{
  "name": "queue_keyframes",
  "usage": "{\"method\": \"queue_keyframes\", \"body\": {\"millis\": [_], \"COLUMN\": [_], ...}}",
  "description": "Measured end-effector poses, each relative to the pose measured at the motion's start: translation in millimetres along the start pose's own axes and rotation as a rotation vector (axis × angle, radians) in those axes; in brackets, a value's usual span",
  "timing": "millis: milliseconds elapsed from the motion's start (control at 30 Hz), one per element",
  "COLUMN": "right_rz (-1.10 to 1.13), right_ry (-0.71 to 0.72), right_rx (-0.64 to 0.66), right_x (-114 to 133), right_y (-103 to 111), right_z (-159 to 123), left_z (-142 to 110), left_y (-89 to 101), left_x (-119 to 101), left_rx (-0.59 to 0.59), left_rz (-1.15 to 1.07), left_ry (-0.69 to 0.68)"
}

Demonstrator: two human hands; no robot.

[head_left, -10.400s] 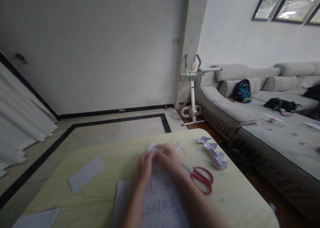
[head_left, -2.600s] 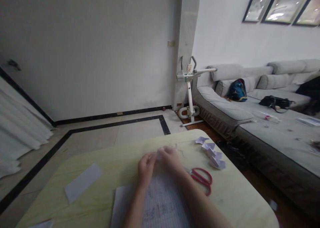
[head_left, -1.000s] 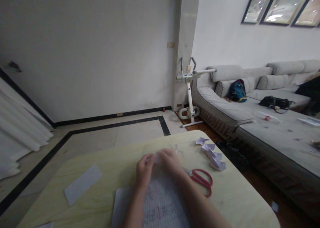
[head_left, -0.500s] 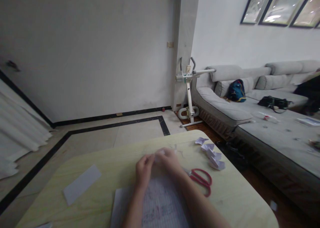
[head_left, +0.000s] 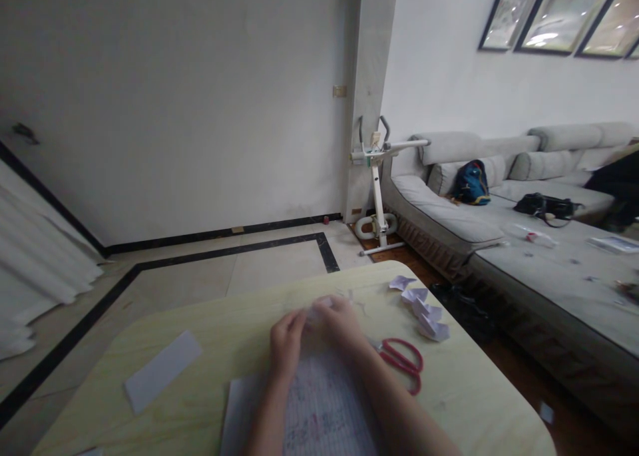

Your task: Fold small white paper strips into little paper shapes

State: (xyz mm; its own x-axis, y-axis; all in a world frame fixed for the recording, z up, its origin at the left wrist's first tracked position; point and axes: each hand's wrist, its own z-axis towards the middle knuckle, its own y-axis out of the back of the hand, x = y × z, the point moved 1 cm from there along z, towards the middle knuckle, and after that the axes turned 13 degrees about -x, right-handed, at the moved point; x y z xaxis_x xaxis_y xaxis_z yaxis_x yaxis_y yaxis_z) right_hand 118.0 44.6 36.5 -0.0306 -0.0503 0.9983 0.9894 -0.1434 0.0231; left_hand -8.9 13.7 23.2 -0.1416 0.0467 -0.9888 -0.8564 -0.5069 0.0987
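My left hand (head_left: 288, 339) and my right hand (head_left: 339, 323) meet above the far end of a lined notebook (head_left: 324, 409) with handwriting on it. Between their closed fingertips is a small piece of white paper (head_left: 313, 315), mostly hidden by the fingers. Red-handled scissors (head_left: 402, 359) lie just right of my right forearm, their blades partly covered by it. Several folded white paper pieces (head_left: 422, 309) sit in a row at the table's right edge. Off to the left rests a flat white paper strip (head_left: 162, 371).
The pale wooden table (head_left: 479, 403) has rounded corners. Thin paper scraps (head_left: 349, 297) lie beyond my hands. A grey sofa (head_left: 539, 289) with a blue backpack (head_left: 472, 182) and a black bag (head_left: 546, 205) is to the right. An exercise machine (head_left: 378, 190) stands by the wall.
Both hands stay in nearly the same place, with slight finger movement around the paper. The things on the table have not moved.
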Motion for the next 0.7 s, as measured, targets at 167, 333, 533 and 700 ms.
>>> {"method": "queue_keyframes", "body": {"millis": [167,333,533,700], "right_rz": [-0.027,-0.06,-0.031,-0.019], "right_ry": [0.052,0.047,0.045,0.019], "right_rx": [-0.031,-0.016,-0.012,-0.075], "right_x": [0.5,1.2,1.0,1.8], "right_y": [1.5,-0.8,0.9,2.4], "right_z": [0.5,0.0,0.6,2.0], "left_z": [-0.8,-0.4,-1.1,-3.2], "left_y": [-1.4,-1.5,-1.2,-4.3], "left_x": [-0.2,-1.2,1.4,4.9], "left_rx": [0.016,0.006,-0.011,0.019], "left_rz": [-0.019,-0.028,-0.021,-0.006], "left_ry": [0.011,0.008,0.029,-0.023]}}
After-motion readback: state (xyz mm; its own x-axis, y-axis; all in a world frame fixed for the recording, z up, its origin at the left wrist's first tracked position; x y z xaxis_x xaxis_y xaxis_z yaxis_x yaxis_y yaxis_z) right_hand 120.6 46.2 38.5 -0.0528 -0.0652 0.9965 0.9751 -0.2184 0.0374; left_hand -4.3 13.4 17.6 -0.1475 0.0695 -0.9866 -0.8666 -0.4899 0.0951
